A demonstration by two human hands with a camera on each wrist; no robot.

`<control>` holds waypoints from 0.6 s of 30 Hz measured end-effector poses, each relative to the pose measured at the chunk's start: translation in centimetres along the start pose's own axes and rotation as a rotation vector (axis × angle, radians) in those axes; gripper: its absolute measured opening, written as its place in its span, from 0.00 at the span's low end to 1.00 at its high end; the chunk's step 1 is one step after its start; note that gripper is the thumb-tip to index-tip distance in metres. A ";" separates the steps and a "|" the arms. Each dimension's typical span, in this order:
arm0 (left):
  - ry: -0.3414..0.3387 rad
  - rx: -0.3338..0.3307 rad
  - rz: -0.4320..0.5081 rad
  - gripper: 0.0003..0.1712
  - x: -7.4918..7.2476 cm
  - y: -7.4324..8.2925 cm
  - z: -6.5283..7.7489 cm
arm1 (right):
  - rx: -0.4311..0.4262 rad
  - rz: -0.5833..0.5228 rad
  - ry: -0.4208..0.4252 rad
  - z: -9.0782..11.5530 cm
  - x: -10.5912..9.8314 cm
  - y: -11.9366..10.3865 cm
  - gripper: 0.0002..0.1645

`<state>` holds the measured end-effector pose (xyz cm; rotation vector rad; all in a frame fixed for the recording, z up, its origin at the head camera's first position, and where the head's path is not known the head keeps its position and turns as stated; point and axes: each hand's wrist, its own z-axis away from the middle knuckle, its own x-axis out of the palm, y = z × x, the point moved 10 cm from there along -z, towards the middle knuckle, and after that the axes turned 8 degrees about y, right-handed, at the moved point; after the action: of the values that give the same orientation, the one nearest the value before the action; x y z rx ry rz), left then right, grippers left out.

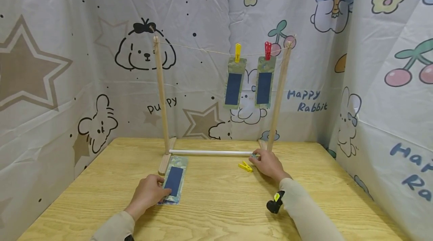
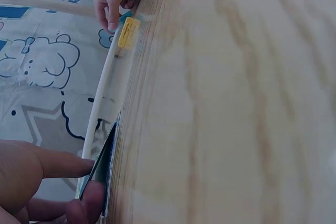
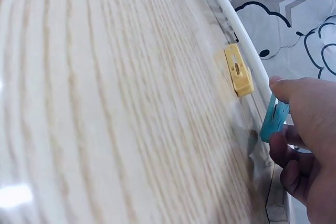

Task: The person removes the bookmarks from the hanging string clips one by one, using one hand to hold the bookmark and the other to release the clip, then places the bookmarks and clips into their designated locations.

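Observation:
My left hand (image 1: 147, 193) pinches the near left edge of a patterned green card strip (image 1: 174, 181) with a dark blue panel. The strip lies on the table, and another card edge shows beneath it. In the left wrist view the card edge (image 2: 108, 153) stands between thumb and finger. At the right post's foot, my right hand (image 1: 269, 164) pinches a teal clothespin (image 3: 275, 119) between thumb and fingers. Just left of that hand, a yellow clothespin (image 1: 245, 166) lies on the table, near the white rod (image 1: 213, 152).
Two wooden posts (image 1: 161, 94) hold up a string (image 1: 199, 49). From its right half hang two similar card strips (image 1: 234, 88), one under a yellow clothespin (image 1: 238, 53), the other under a red clothespin (image 1: 268, 50). Printed cloth (image 1: 203, 15) surrounds the wooden table (image 1: 216, 211).

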<state>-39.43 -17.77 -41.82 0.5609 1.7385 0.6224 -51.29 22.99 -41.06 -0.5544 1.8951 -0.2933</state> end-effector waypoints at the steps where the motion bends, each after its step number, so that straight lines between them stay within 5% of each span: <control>1: -0.005 -0.003 0.003 0.30 0.0 0.0 0.0 | 0.002 0.005 -0.001 0.0 0.0 0.1 0.21; 8: -0.033 -0.034 0.006 0.30 0.2 -0.1 -0.2 | 0.022 0.030 -0.001 0.0 0.1 0.3 0.23; 18: -0.032 0.001 -0.133 0.30 0.0 -0.1 -0.6 | 0.060 0.071 -0.014 0.2 0.5 0.7 0.25</control>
<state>-40.01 -17.92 -41.77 0.4495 1.7306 0.5163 -51.45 23.37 -41.84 -0.4476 1.8817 -0.2979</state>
